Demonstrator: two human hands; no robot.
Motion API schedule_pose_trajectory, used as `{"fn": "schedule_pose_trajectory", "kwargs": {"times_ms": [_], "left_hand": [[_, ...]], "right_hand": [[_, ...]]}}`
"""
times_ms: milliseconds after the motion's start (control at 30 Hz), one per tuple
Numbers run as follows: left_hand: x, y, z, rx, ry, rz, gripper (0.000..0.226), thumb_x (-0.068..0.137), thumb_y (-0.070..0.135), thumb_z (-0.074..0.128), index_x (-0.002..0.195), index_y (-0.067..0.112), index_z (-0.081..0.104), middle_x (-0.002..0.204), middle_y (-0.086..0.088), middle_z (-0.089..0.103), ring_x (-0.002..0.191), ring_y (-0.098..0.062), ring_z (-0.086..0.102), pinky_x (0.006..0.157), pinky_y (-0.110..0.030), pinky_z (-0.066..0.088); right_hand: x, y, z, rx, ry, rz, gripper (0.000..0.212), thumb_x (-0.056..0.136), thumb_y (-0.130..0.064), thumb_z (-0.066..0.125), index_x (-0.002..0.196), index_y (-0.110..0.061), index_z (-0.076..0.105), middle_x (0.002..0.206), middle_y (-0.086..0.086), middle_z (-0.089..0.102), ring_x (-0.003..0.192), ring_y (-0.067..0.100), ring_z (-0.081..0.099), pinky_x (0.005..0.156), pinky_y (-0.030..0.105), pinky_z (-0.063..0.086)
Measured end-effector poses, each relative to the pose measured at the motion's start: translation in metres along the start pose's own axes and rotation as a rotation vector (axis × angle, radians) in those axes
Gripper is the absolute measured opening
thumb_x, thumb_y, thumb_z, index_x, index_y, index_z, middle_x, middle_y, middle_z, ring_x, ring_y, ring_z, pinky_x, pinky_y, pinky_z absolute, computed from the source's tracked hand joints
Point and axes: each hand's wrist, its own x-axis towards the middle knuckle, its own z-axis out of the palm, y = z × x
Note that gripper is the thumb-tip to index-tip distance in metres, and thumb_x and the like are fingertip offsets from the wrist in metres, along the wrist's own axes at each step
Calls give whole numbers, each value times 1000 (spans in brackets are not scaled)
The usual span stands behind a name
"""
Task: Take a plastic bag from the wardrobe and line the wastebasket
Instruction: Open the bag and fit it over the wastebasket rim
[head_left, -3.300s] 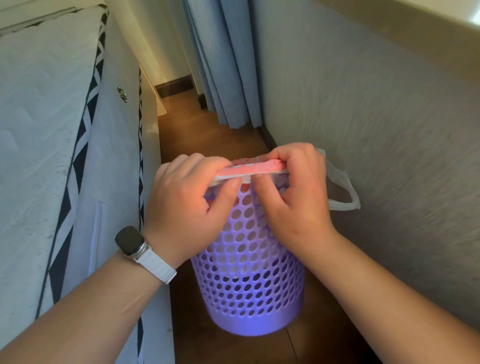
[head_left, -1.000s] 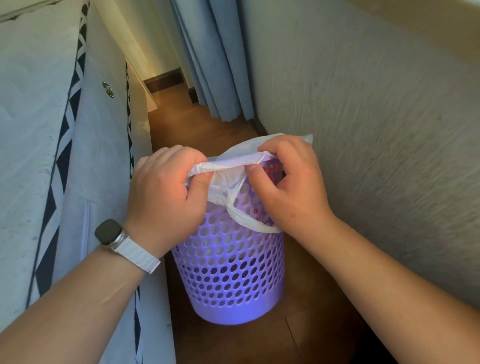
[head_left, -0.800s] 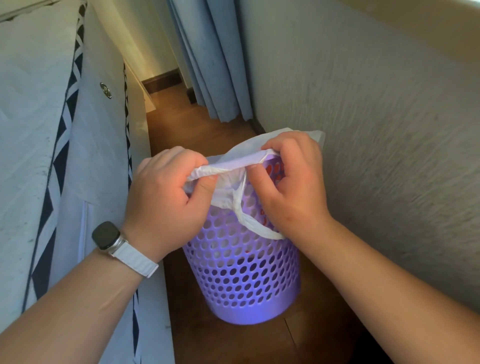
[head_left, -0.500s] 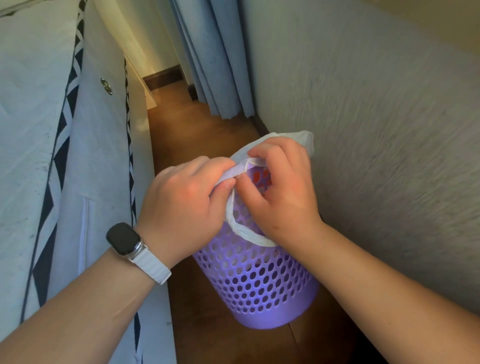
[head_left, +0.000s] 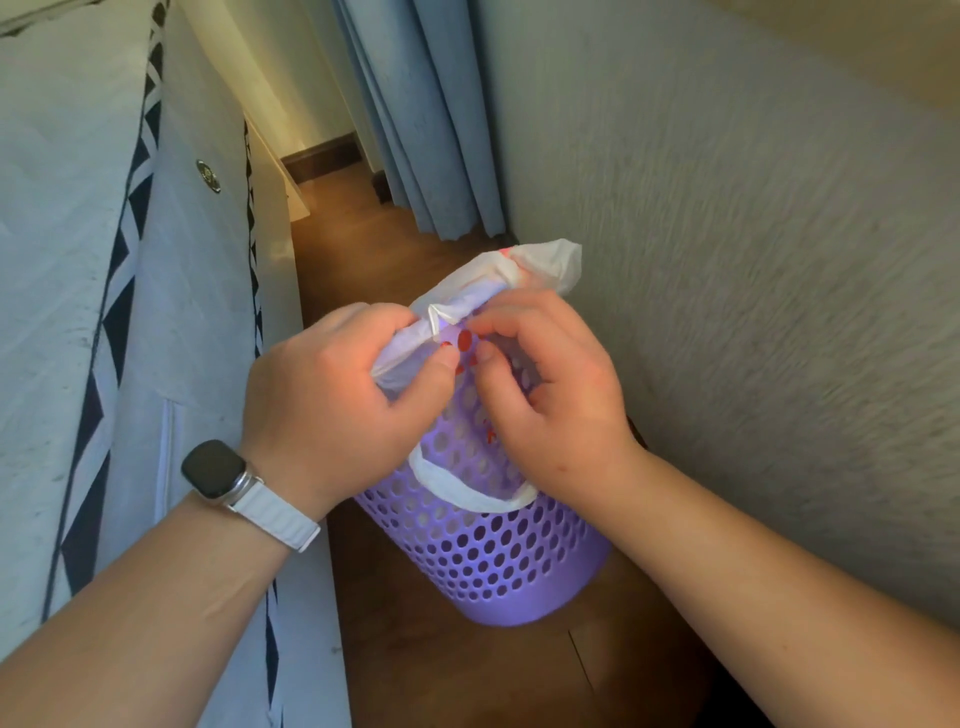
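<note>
Both hands (head_left: 332, 395) (head_left: 550, 400) pinch crinkled white plastic bag (head_left: 540, 265) over perforated purple wastebasket (head_left: 498, 561).

Left of the grip runs a white mattress (head_left: 62, 260) with black diamond trim; right of it, a textured grey wall (head_left: 727, 260). Beyond it hang blue curtains (head_left: 426, 130); below lies wooden floor (head_left: 467, 675).

The wastebasket (head_left: 483, 561) at lower centre was smooth, faintly glossy purple plastic, the plastic bag (head_left: 540, 265) thin crinkled white film, the floor (head_left: 452, 670) polished wood, the wall (head_left: 727, 260) at right rough and matt, the curtain (head_left: 426, 130) at top blue cloth.
</note>
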Motion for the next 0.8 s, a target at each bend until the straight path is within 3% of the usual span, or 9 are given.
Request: {"fn": "schedule_pose_trajectory", "kwargs": {"times_ms": [100, 233, 300, 400, 500, 600, 700, 800], "left_hand": [[1, -1, 1, 64, 4, -3, 53, 90, 62, 45, 67, 16, 59, 60, 1, 55, 55, -24, 51, 45, -37, 41], [3, -8, -1, 112, -11, 34, 58, 89, 64, 47, 57, 16, 47, 52, 3, 42, 47, -21, 42, 39, -31, 32], [3, -9, -2, 141, -16, 45, 61, 88, 65, 51, 53, 16, 40, 49, 2, 37, 45, -20, 37, 39, -27, 26], [2, -9, -1, 175, -15, 67, 60, 88, 59, 57, 52, 19, 30, 48, 3, 31, 43, -18, 32, 43, -21, 16], [1, -9, -1, 188, -17, 74, 60, 88, 52, 60, 50, 19, 28, 47, 3, 29, 43, -19, 31, 42, -23, 17], [2, -8, -1, 191, 1, 106, 59, 89, 52, 59, 50, 21, 26, 46, 4, 28, 42, -19, 32, 38, -28, 24], [2, -7, -3, 176, 31, 130, 58, 90, 52, 57, 53, 24, 22, 48, 6, 24, 41, -18, 30, 39, -25, 23], [1, -9, -3, 146, 49, 149, 56, 88, 48, 62, 54, 23, 25, 49, 6, 27, 42, -16, 30, 41, -23, 23]], "right_hand": [[-4, -8, 5, 50, -63, -25, 19, 85, 10, 58, 100, 3, 66, 97, 12, 67, 93, 25, 61, 85, 38, 49], [-9, -11, 7, 172, -88, 114, 28, 87, 8, 51, 110, -1, 62, 101, 9, 67, 95, 23, 64, 84, 44, 52], [-6, -10, 3, 138, -58, 129, 25, 87, 7, 51, 105, -5, 64, 95, 6, 67, 88, 21, 64, 79, 43, 52], [7, -3, -12, -51, 46, 0, 16, 85, 5, 54, 95, 0, 65, 92, 7, 64, 85, 19, 59, 77, 35, 49], [21, 11, -28, -171, 11, -20, 22, 82, -3, 65, 103, -2, 66, 110, 9, 60, 106, 22, 56, 93, 33, 44], [24, 26, -34, -155, -179, 97, 36, 83, -22, 68, 117, -10, 65, 129, 8, 54, 125, 16, 49, 107, 26, 36], [20, 32, -31, 6, -269, 211, 29, 88, -24, 63, 114, -11, 66, 115, 1, 62, 108, 10, 57, 94, 18, 42], [15, 33, -25, 17, -229, 224, 23, 89, -25, 61, 108, -12, 65, 107, 0, 62, 102, 16, 59, 89, 29, 46]]}}
